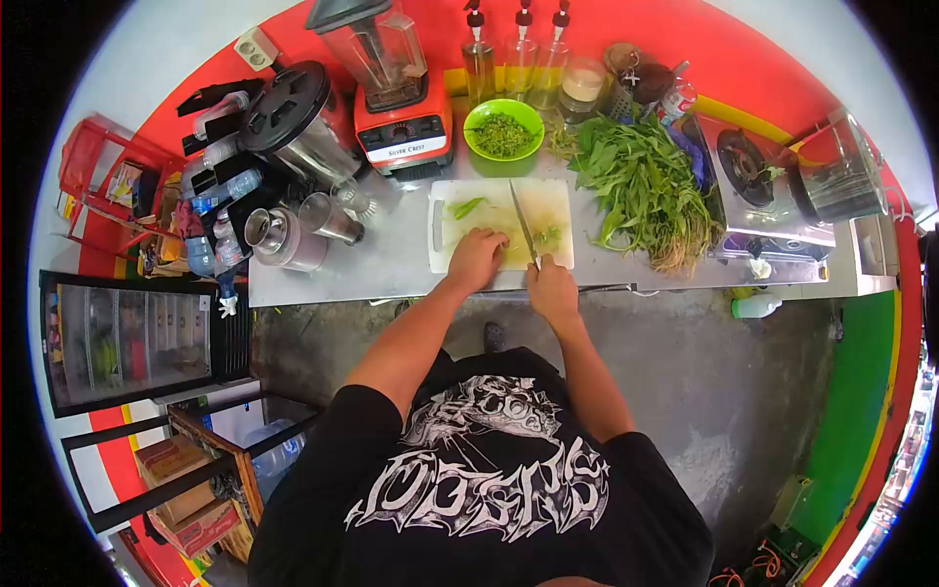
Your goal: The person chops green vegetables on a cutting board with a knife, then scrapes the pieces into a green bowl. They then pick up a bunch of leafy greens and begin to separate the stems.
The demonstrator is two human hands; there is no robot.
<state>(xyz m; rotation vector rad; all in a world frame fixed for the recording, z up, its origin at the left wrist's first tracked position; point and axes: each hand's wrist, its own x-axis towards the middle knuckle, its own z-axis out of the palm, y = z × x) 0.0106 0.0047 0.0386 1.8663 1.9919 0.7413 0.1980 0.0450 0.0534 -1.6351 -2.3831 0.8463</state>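
Note:
A white cutting board (450, 196) lies on the metal counter. My right hand (553, 291) is closed round the handle of a kitchen knife (522, 217), whose blade points away from me across the board. My left hand (478, 256) rests on the board left of the blade, fingers curled together; whatever is under them is hidden. Chopped green bits (548, 236) lie just right of the knife. A green leafy piece (469, 206) is on the board's far left part. Behind the board stands a lime-green bowl (506, 168) filled with chopped greens (503, 135).
A big bunch of leafy greens (641, 181) with roots lies right of the board, beside a gas stove (748, 176). An orange blender (403, 132), pump bottles (518, 64) and a glass jar (582, 83) stand at the back. Metal cups (333, 217) and a steel canister (284, 238) are left.

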